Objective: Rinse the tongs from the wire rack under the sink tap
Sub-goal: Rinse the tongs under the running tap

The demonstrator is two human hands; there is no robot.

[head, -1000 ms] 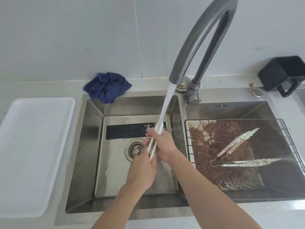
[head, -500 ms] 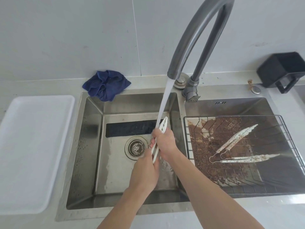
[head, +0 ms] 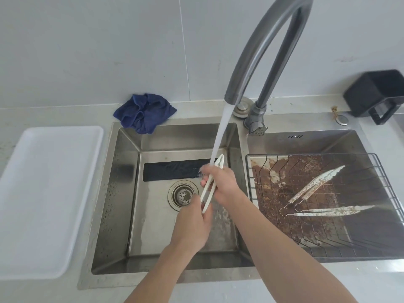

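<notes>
Rinsing slim white plastic tongs [head: 211,185] under the curved grey tap's [head: 258,53] stream.
Left hand [head: 192,228] grips the handle end; right hand [head: 220,182] clasps mid-length, over the steel sink [head: 122,193].

Two bare forearms, no sleeves

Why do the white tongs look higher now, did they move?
Yes. The tongs slid away from the person; their tips now lie beyond the black strip.

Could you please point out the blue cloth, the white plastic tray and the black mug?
Crumpled blue cloth [head: 144,115]: head view, its middle folds.
White plastic tray [head: 47,193]: head view, its bare floor.
Black mug [head: 371,92]: head view, its side wall.
</notes>
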